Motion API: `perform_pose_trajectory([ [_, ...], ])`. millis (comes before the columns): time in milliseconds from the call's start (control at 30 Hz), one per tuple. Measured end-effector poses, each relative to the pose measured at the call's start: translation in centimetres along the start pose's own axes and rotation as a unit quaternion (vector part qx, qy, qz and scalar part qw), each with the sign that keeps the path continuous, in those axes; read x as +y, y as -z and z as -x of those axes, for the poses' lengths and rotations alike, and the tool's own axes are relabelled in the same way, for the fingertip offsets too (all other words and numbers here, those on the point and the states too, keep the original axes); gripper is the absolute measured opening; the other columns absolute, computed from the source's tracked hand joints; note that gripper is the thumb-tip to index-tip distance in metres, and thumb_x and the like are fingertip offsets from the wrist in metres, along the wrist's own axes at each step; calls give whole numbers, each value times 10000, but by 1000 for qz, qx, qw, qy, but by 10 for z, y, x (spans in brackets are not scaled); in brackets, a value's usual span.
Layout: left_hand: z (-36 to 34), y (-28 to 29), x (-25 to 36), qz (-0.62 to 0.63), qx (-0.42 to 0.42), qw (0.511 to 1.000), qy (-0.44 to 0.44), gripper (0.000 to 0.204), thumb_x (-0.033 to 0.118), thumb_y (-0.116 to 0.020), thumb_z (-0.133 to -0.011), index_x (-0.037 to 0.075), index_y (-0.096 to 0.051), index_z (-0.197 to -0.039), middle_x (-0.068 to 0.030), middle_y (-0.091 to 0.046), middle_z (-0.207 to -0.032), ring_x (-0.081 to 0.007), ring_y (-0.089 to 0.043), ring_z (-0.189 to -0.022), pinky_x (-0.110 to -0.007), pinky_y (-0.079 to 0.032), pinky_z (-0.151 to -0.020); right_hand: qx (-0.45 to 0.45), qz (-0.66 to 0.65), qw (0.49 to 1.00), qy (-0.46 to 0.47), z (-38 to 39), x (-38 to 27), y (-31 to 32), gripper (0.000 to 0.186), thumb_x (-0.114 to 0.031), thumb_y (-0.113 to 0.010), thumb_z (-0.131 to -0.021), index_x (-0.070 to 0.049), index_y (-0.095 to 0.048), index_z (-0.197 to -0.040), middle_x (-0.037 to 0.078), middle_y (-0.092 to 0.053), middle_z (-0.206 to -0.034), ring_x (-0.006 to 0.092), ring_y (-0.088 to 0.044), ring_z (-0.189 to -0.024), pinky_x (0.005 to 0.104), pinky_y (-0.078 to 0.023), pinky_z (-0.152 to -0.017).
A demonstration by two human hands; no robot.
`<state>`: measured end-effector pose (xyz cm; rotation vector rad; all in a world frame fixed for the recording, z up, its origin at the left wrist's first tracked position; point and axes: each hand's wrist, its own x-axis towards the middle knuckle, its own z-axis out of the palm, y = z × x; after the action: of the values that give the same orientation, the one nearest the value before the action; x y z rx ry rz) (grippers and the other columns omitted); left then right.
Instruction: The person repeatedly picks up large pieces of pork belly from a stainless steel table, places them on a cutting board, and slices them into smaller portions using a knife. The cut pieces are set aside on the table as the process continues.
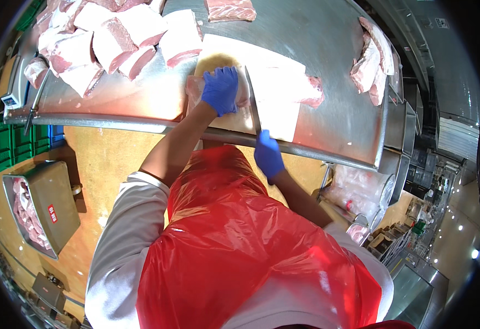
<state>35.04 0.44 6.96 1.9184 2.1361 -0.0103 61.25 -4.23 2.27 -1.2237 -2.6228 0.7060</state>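
My left hand (pixel 221 91), in a blue glove, presses down on a pale slab of raw meat (pixel 194 89) with its fingers bent over it. The slab lies on a white cutting board (pixel 285 122) at the near edge of the metal table. My right hand (pixel 269 156), also in a blue glove, is closed round the handle of a long knife (pixel 255 105). The blade points away from me, just right of the slab; whether it touches the meat I cannot tell. Another cut of meat (pixel 312 92) rests at the board's right side.
Many fatty meat chunks (pixel 111 44) are heaped at the table's (pixel 336 123) far left, with two or three strips (pixel 373 60) at the right. A bin of meat (pixel 53 211) and green crates (pixel 7 142) stand lower left. A clear plastic-wrapped container (pixel 358 189) is lower right.
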Motion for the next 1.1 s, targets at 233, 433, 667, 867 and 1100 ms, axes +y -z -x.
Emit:
perform_pose_trajectory([
  [233,0,-29,7,-79,123,988,47,1042,456,-839,-628,54,-381,-1473,-167,-518,-1295,-323,-531,-1181,-613,-410,-985,59,220,965,130,-99,19,-28,210,-124,-427,-1012,18,-565,-1081,193,-642,-926,294,-618,-823,374,-507,-755],
  [433,-8,20,-21,99,29,994,46,963,411,-848,-608,52,-458,-1411,-210,-606,-1229,-390,-606,-1127,-513,-481,-953,-186,4,970,-159,40,-12,47,291,-154,-429,-982,18,-412,-1215,298,-653,-817,462,-657,-761,572,-499,-644],
  [667,-35,-1,-168,778,88,596,180,617,395,-688,-897,59,-503,-1380,-78,-649,-1191,-244,-598,-1089,-388,-492,-996,-174,-21,957,-230,108,12,102,166,-180,-445,-996,-31,-418,-1066,284,-639,-721,485,-644,-689,578,-498,-588],
  [867,-85,195,-202,819,149,542,113,648,471,-649,-918,68,-481,-1397,-105,-575,-1326,-273,-547,-1216,-418,-426,-1084,-11,-77,969,-235,96,47,90,194,-224,-462,-1020,-38,-420,-1053,264,-619,-675,485,-612,-635,586,-464,-539],
  [1100,-127,60,-42,235,242,941,-23,882,461,-792,-745,-47,-416,-1362,-245,-517,-1316,-333,-502,-1174,-430,-430,-956,78,-108,954,-270,80,75,69,203,-221,-491,-1016,-33,-426,-1052,256,-615,-670,480,-603,-627,584,-447,-536],
])
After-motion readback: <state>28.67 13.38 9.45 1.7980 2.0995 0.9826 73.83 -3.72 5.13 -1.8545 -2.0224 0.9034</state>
